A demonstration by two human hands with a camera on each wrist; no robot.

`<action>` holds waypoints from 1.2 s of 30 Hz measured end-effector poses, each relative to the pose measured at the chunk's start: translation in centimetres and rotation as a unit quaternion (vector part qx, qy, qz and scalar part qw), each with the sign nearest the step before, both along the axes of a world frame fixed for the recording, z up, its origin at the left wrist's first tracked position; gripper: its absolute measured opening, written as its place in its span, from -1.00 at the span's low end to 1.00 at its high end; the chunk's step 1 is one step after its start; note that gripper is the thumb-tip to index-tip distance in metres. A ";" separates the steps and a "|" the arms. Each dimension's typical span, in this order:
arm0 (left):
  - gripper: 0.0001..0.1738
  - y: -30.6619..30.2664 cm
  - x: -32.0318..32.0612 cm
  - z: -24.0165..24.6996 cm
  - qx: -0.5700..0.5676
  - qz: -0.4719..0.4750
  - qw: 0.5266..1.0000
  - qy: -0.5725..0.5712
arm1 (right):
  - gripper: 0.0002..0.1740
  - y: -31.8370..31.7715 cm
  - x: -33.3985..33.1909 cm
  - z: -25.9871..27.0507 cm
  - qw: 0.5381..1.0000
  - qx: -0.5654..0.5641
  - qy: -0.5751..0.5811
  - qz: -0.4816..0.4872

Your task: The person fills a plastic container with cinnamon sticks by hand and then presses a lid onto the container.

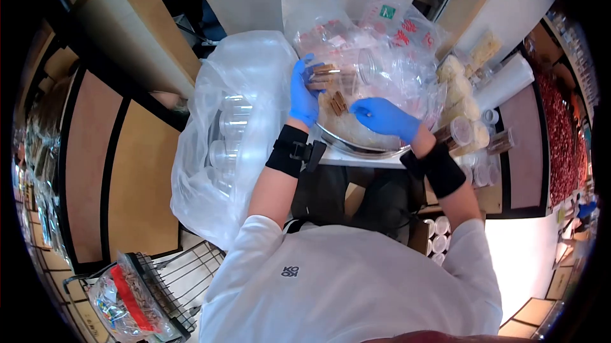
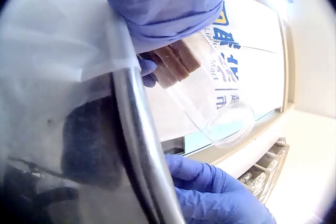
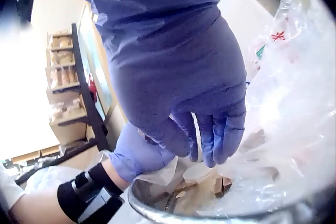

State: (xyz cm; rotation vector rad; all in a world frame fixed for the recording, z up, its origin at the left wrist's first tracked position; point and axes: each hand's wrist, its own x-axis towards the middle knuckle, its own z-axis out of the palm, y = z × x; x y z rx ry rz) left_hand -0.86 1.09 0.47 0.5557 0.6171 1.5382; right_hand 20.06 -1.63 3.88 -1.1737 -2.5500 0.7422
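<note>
My blue-gloved left hand grips a clear plastic jar, tilted on its side, its open mouth towards the right. Several brown sticks lie inside at the end by my palm. Below the jar, more brown sticks rest in a round metal basin, partly covered by clear plastic. Close to these sticks is my gloved right hand, apart from the jar. Its fingers point down with a slight bend in the right wrist view, and nothing shows between them.
Crumpled clear bags fill the basin's back and right. A large white bag with clear jars stands at left. On the right are filled jars and a white roll. A wire cart stands lower left.
</note>
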 end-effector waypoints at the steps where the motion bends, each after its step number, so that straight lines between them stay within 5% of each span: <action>1: -0.55 0.1 -0.1 -0.1 0.008 0.005 1.000 -0.005 | -0.72 0.9 -0.8 -0.3 1.000 -0.006 0.004 -0.005; 4: -0.55 0.2 -0.1 -0.2 0.012 0.014 1.000 -0.005 | -0.61 3.8 -3.1 -2.2 0.996 -0.006 -0.069 0.059; 6: -0.56 0.1 -0.1 -0.4 0.010 0.021 1.000 -0.001 | -0.48 4.7 -4.5 -3.4 0.987 0.095 -0.116 0.051; 15: -0.56 0.8 0.0 -0.5 0.023 0.018 0.999 -0.038 | -0.53 6.7 -6.4 -4.1 0.938 0.101 -0.292 0.160; 25: -0.52 0.4 -0.1 -0.2 0.001 0.005 1.000 -0.014 | -0.50 5.9 -4.0 -4.0 0.954 0.139 -0.206 0.165; 30: -0.53 0.4 -0.2 -0.3 0.015 0.005 1.000 0.000 | -0.34 5.1 -3.2 -3.0 0.959 0.090 -0.216 0.161; 36: -0.51 0.4 0.0 -0.3 0.025 0.000 1.000 0.007 | -0.38 4.0 -1.7 -4.2 0.963 0.016 -0.188 0.190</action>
